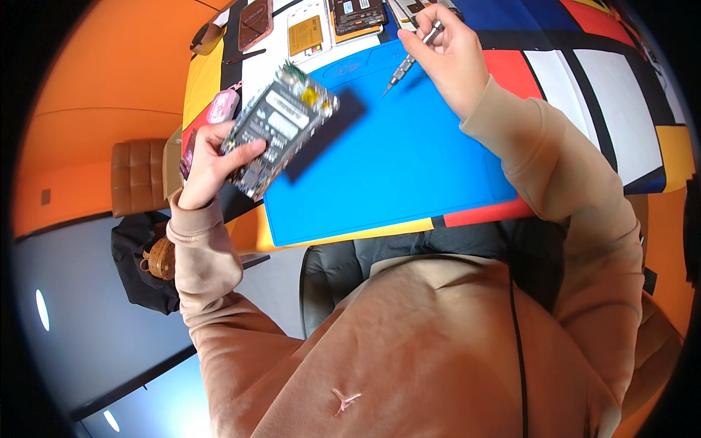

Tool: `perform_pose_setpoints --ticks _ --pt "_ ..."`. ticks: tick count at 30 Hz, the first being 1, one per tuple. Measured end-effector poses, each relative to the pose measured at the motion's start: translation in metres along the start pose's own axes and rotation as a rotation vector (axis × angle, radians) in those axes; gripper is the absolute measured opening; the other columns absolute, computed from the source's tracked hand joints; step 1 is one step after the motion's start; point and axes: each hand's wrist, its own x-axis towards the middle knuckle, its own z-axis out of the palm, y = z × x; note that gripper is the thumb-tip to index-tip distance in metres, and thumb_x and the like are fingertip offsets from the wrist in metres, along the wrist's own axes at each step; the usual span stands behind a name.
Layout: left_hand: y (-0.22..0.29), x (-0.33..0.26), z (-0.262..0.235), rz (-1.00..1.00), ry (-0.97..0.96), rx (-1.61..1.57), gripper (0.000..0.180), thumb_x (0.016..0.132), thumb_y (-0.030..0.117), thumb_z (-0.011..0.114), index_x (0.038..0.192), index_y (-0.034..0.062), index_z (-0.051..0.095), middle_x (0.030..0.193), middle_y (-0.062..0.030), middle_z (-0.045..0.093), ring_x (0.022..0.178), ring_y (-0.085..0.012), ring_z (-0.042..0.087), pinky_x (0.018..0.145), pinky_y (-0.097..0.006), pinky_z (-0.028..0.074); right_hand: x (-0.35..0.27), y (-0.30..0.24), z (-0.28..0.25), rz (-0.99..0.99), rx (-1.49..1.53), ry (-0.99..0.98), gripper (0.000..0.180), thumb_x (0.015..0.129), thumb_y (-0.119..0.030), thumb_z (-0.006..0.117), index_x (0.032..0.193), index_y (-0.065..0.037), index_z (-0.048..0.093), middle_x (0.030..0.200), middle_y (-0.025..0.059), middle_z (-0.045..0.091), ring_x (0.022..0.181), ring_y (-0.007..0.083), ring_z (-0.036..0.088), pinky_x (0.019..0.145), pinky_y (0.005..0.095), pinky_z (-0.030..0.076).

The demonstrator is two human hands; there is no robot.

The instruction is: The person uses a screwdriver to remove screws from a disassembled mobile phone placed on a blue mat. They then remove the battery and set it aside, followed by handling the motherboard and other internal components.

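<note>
My left hand [219,162] grips an opened smartphone [281,128] by its lower left edge, the thumb lying over its face. The phone is tilted above the mat, with its dark battery and bare circuit boards showing. A thin screwdriver [410,61] with a metal shaft is pinched in my right hand [447,55], its tip pointing down and left, apart from the phone. Beneath both hands lies a blue work mat [394,160], on which the phone casts a shadow.
Along the table's far side lie a brown phone [255,23], a gold-and-white phone part [307,35] and an opened dark phone [358,16]. A pink case [222,106] sits left of the mat. A brown cushioned seat [139,177] stands beyond the table's left edge.
</note>
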Motion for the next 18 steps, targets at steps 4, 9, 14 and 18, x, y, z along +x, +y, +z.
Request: perform_pose_setpoints --ticks 4,9,14,18 --pt "-0.020 -0.004 -0.013 -0.119 -0.197 0.019 0.021 0.084 0.008 0.075 0.101 -0.0044 0.072 0.089 -0.0079 0.074 0.076 -0.0058 0.064 0.070 -0.021 0.050 0.000 0.009 -0.003 -0.093 -0.172 -0.142 0.023 0.091 -0.005 0.068 0.088 -0.010 0.046 0.080 -0.0062 0.043 0.064 -0.0032 0.034 0.054 0.0155 0.029" --pt "-0.034 0.013 -0.012 -0.132 -0.452 0.089 0.025 0.084 0.013 0.078 0.104 -0.0008 0.074 0.093 -0.0059 0.074 0.074 -0.0042 0.063 0.066 -0.019 0.049 0.000 0.019 -0.005 -0.063 -0.174 -0.194 0.024 0.090 -0.003 0.068 0.089 -0.010 0.045 0.079 -0.0065 0.042 0.065 -0.0035 0.035 0.054 0.0148 0.028" --pt "-0.035 0.034 -0.003 -0.176 -0.409 0.055 0.024 0.088 0.021 0.075 0.096 -0.0016 0.073 0.083 -0.0021 0.072 0.070 -0.0017 0.060 0.061 -0.018 0.046 -0.001 0.011 -0.004 -0.085 -0.124 -0.156 0.024 0.092 -0.007 0.067 0.091 -0.010 0.044 0.075 -0.0048 0.045 0.060 -0.0024 0.036 0.051 0.0156 0.029" --pt "-0.036 0.055 0.003 -0.118 -0.378 0.032 0.025 0.095 0.024 0.067 0.086 0.0013 0.073 0.073 0.0024 0.068 0.060 0.0012 0.054 0.053 -0.017 0.041 -0.001 0.003 -0.006 0.043 -0.175 -0.192 0.019 0.096 -0.013 0.063 0.092 -0.010 0.044 0.073 -0.0010 0.051 0.054 0.0001 0.042 0.049 0.0165 0.033"
